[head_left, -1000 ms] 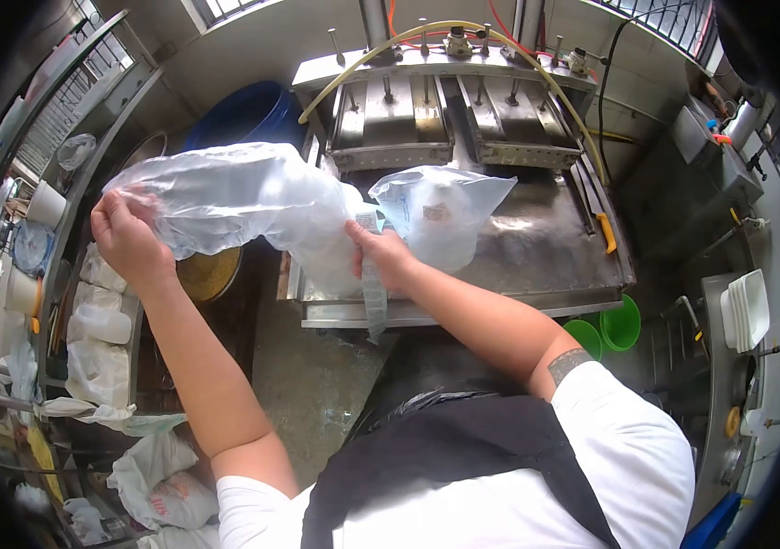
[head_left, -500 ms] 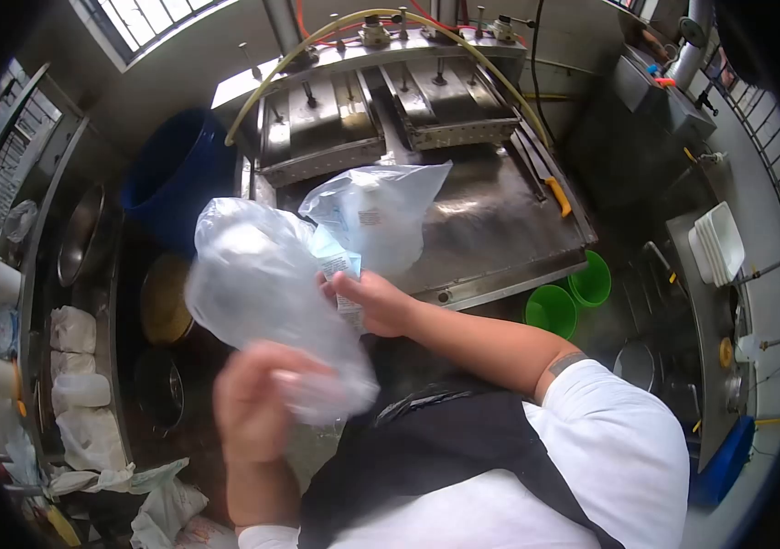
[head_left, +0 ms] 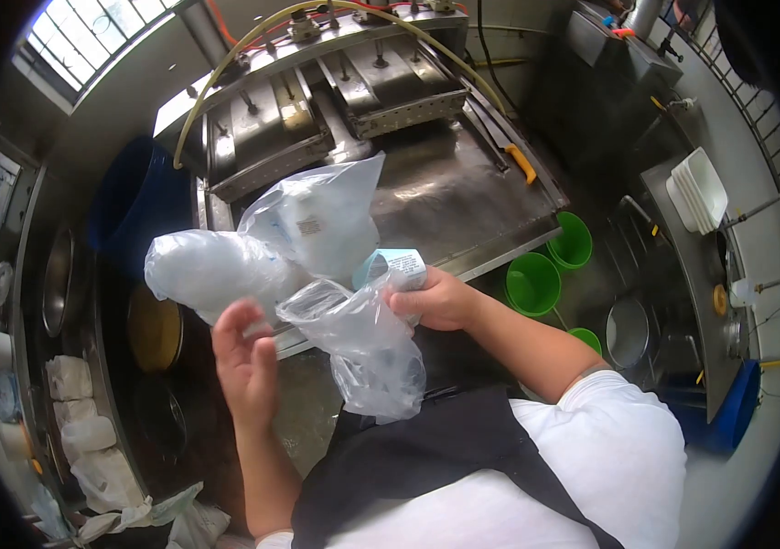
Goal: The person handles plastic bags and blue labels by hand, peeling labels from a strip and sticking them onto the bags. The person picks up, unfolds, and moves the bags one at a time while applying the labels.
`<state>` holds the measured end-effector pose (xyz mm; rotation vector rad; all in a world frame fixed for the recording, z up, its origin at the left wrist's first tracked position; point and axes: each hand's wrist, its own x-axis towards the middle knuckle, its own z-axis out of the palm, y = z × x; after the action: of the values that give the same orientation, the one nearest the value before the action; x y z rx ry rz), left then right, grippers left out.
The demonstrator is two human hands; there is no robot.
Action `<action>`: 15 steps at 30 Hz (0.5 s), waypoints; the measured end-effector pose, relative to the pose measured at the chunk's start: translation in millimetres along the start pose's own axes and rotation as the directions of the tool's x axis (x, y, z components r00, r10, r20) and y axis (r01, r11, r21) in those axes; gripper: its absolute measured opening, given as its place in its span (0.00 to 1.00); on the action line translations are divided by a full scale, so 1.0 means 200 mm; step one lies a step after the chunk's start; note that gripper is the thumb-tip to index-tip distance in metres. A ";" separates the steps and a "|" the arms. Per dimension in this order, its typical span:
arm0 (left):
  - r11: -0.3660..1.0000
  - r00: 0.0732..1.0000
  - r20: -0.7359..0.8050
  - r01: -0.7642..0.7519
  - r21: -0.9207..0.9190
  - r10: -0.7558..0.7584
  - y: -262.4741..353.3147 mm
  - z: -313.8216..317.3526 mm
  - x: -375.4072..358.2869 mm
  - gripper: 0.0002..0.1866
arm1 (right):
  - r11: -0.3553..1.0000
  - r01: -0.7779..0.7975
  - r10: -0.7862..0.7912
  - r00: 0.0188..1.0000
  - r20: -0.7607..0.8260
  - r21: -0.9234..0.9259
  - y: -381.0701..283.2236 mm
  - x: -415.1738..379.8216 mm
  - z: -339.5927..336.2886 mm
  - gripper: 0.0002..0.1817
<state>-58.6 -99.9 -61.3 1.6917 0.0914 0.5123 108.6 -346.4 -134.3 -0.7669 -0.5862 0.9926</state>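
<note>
My right hand [head_left: 434,300] is closed on a clear plastic bag [head_left: 367,343] that hangs down limp. A light-blue printed paper [head_left: 399,263] shows at the same hand's fingertips. My left hand [head_left: 248,361] is raised with its fingers apart and curved, holding nothing, left of the hanging bag. Beyond the hands, a filled clear bag [head_left: 317,220] with small print stands near the metal worktop's front left. Another filled, whitish bag [head_left: 211,270] lies beside it, just above my left hand.
A yellow-handled knife [head_left: 521,165] lies at the right side of the metal worktop [head_left: 445,188]. Metal presses [head_left: 408,105] sit at its back. Green buckets [head_left: 532,284] stand to the right, a blue barrel [head_left: 129,206] to the left. White trays [head_left: 699,190] are on the right shelf.
My left hand has come away from the plastic and opened. The clear bag now hangs from my right hand, apart from the whitish bag. The view has shifted, so the worktop appears further left.
</note>
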 end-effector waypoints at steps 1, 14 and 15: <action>0.929 0.955 -0.174 -0.176 0.326 0.242 -0.02 0.08 0.04 0.28 | 1.000 0.005 -0.005 1.000 -0.008 0.001 -0.01 -0.02 0.00 0.11; 0.669 0.971 0.226 0.223 -0.709 -0.083 -0.14 0.36 0.31 0.10 | 0.995 0.092 -0.071 0.916 -0.395 0.037 -0.31 -0.24 -0.21 0.23; 0.633 0.974 0.221 0.197 -0.749 -0.042 -0.11 0.36 0.37 0.10 | 0.994 0.101 -0.081 0.918 -0.387 0.033 -0.34 -0.20 -0.19 0.23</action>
<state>39.4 -136.7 -68.6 0.8576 -0.1399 0.2245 154.5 -415.9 -107.1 -0.8536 -0.2492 0.7402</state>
